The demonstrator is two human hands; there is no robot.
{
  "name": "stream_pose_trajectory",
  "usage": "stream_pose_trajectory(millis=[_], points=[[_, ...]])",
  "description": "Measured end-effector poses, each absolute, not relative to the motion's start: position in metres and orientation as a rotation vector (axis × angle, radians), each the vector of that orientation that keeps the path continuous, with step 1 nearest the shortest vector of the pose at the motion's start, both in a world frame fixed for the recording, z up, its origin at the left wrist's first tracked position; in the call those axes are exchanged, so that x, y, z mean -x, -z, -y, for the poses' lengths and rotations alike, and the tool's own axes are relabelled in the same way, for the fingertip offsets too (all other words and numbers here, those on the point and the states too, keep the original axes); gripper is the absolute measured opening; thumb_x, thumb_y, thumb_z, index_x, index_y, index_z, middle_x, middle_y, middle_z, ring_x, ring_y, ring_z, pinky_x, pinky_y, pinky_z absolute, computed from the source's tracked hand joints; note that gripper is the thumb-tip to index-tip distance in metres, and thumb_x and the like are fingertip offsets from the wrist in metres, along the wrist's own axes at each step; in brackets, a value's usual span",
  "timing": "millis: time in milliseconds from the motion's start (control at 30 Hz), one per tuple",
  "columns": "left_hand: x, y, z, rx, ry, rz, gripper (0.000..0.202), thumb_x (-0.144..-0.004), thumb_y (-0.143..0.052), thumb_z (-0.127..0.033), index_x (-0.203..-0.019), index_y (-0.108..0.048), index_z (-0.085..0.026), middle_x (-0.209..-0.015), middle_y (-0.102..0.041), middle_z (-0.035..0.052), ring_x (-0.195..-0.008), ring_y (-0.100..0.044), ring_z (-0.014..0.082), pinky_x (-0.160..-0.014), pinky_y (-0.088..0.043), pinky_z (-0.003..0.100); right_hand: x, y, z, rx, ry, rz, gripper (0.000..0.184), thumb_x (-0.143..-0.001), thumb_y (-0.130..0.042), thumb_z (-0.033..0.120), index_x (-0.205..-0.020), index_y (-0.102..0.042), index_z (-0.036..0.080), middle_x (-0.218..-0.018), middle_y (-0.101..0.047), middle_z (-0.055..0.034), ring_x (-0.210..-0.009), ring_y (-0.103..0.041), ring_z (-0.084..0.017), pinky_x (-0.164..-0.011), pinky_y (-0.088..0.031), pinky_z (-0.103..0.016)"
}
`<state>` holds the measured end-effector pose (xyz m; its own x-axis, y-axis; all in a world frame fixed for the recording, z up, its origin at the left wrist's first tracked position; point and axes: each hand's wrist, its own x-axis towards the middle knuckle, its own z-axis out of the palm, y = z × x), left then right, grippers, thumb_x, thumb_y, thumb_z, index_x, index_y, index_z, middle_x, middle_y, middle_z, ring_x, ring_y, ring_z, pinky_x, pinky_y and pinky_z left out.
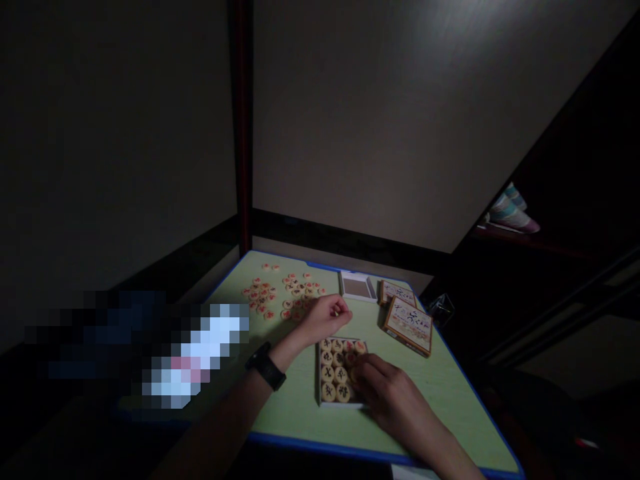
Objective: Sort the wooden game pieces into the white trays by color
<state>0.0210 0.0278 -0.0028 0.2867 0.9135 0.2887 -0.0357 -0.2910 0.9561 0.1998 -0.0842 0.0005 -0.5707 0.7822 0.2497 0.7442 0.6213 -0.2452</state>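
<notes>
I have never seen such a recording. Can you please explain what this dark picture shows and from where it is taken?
There is no machine: a camera on a person's head looks down at their two bare hands. On the green table with blue rim lie loose round wooden discs, two printed cardboard boxes and a white shallow tray. The right hand touches discs packed in a small white box. The left hand, black watch on its wrist, is curled; anything inside is hidden.

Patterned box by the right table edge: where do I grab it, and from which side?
The box lies flat with its near long wall exposed, while a second box crowds its far corner. Probably come from above on the near side with the right hand, pinching across the long walls.
</notes>
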Motion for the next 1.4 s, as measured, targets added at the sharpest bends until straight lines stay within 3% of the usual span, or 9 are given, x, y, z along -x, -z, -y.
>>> stream_pose_trajectory(millis=[167, 367, 933, 1167, 1400], points=[[-0.021, 0.004, -0.028, -1.547, -1.185, -0.826, 0.012, -0.071, -0.069, -0.020, -0.068, -0.058, -0.016, -0.065, -0.059, -0.0023, -0.062, -0.053, 0.0098, -0.057, -0.041, 0.020, -0.203, -0.005, 0.082, 1.209, -0.151, 2.500, 0.017, -0.090, -0.049, 0.006, -0.092, -0.062, 0.018, -0.085, -0.068, -0.0070, -0.078, -0.065, -0.019, -0.070, -0.050, -0.027], [-0.021, 0.002, -0.027, -1.558, -1.191, -0.842, 0.011, -0.072, -0.068, -0.017, -0.068, -0.058, -0.017, -0.065, -0.059, -0.0026, -0.063, -0.054, 0.0102, -0.060, -0.043, 0.021, -0.201, -0.005, 0.080, 1.152, -0.274, 2.538, 0.025, -0.089, -0.052, 0.006, -0.104, -0.068, 0.017, -0.112, -0.070, -0.0115, -0.104, -0.067, -0.022, -0.091, -0.054, -0.032], [-0.021, 0.005, -0.028, -1.525, -1.155, -0.859, 0.011, -0.072, -0.068, -0.019, -0.068, -0.057, -0.016, -0.065, -0.057, -0.0031, -0.062, -0.053, 0.0099, -0.059, -0.040, 0.021, -0.205, 0.006, 0.073, 1.145, -0.440, 2.465, 0.032, -0.089, -0.051, 0.005, -0.113, -0.066, 0.018, -0.114, -0.066, -0.0121, -0.108, -0.065, -0.023, -0.094, -0.054, -0.034], [-0.021, 0.006, -0.029, -1.549, -1.166, -0.867, 0.011, -0.072, -0.067, -0.017, -0.068, -0.057, -0.016, -0.064, -0.056, -0.0036, -0.061, -0.051, 0.0088, -0.061, -0.040, 0.021, -0.217, -0.012, 0.071, 1.076, -0.495, 2.407, 0.019, -0.090, -0.055, 0.011, -0.102, -0.067, 0.019, -0.109, -0.066, -0.0108, -0.100, -0.067, -0.021, -0.085, -0.055, -0.031], [-0.016, 0.010, -0.038, -1.519, -1.186, -0.875, 0.012, -0.072, -0.068, -0.016, -0.067, -0.056, -0.016, -0.063, -0.056, -0.0041, -0.060, -0.053, 0.0092, -0.059, -0.041, 0.020, -0.225, -0.026, 0.020, 1.002, -0.271, 2.318, 0.012, -0.094, -0.056, 0.023, -0.089, -0.067, 0.020, -0.087, -0.070, -0.0064, -0.078, -0.067, -0.018, -0.070, -0.053, -0.029]])
